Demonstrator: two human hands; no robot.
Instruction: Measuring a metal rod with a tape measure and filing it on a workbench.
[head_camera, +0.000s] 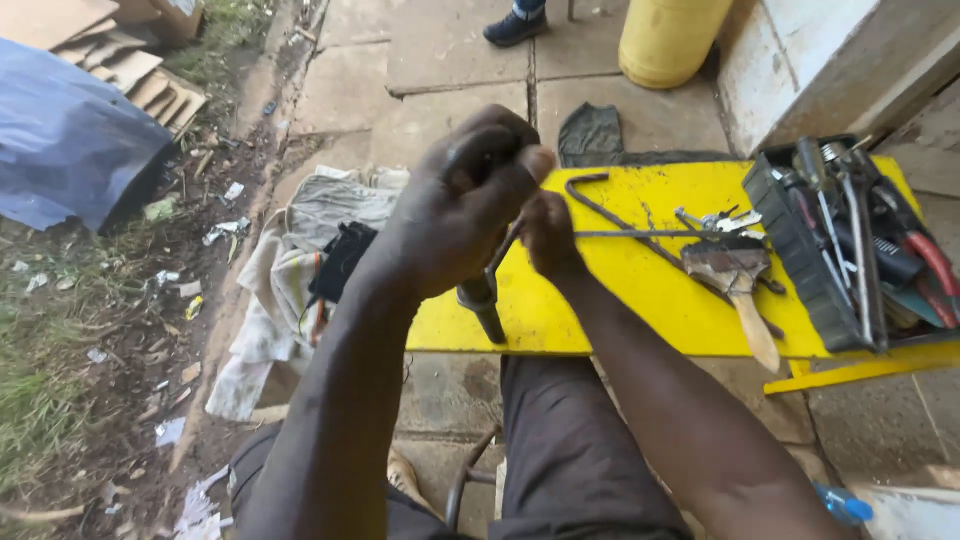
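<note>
No labels, signs or screens in view. Packaging only — flattened brown cardboard sheets (120, 55), stacked and fanned, far up-left of the left hand (455, 205), partly under a blue plastic sheet (65, 135). Small scraps of wrapper litter (190, 300), white and yellowish, scattered on the dirt to the left of that hand — too small to tell the kind.

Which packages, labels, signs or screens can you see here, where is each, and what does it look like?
Flattened cardboard boxes: top left on the ground, brown, stacked sheets.
Yellow drum: top centre on the paving, round, plain yellow.
Tool tray: right end of the yellow bench, dark, rectangular, full of tools.
No labels, signs or screens show.
</note>
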